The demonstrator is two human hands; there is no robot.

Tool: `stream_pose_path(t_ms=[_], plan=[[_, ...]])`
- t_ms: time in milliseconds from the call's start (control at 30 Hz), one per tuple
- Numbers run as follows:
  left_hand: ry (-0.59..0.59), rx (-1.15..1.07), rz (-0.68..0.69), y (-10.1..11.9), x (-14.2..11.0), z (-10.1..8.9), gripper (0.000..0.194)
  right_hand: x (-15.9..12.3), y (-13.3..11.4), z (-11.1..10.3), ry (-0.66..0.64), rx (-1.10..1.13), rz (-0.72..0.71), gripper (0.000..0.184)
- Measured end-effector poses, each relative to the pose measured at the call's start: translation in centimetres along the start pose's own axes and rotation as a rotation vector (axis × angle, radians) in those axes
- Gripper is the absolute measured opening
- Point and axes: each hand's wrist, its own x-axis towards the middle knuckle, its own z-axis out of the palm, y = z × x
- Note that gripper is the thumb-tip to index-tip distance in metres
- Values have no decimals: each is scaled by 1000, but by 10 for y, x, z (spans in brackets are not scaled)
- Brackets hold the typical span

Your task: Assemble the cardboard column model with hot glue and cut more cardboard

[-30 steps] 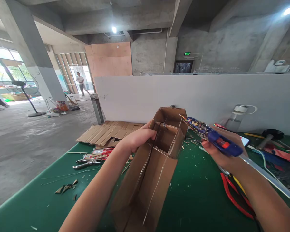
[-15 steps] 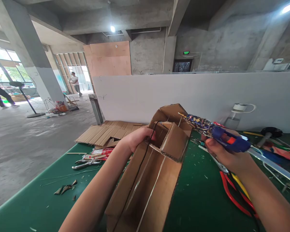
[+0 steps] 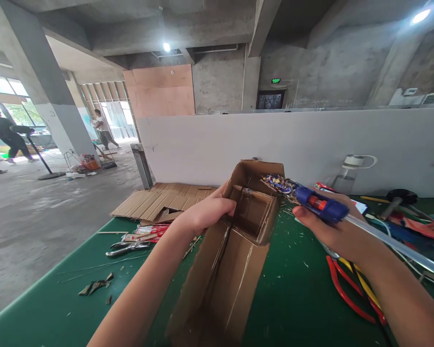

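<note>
My left hand (image 3: 211,212) grips the left wall of a long, open cardboard box (image 3: 235,279), thumb over its edge. A smaller cardboard compartment (image 3: 255,214) sits inside the box toward its far end, and a dark cord runs lengthwise along the box. In my right hand (image 3: 332,229) is a blue hot glue gun (image 3: 320,205), its front crusted with bits of debris. A long clear glue stick (image 3: 386,236) sticks out of its back. The gun's tip points left into the box's far end; whether it touches the cardboard I cannot tell.
Pliers (image 3: 128,246) and flattened cardboard (image 3: 162,200) lie left on the green table (image 3: 285,299). To the right are red-handled cutters (image 3: 347,294), a clear bottle (image 3: 349,173) and assorted tools. A white partition (image 3: 217,144) stands behind. Two people are in the background.
The box has tilted, showing more of its compartment's inside. My right hand has brought the glue gun slightly left and down, its tip now inside the box's far end.
</note>
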Motion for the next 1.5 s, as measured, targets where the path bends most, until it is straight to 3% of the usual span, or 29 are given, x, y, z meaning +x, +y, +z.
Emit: stream_pose_path(t_ms=[167,367,967,1500], plan=[[39,127,94,5,-4,4,43,1,-5,1,-34,-108,-29,32],[-1,194,148,4,-7,5,66,5,-8,1,-48,-163,-78,27],[-16,193,88,1,-4,-1,53,5,-2,5,17,-267,-253,24],[51,358,38,13,-13,5,83,-3,8,-1,-106,-306,-263,20]])
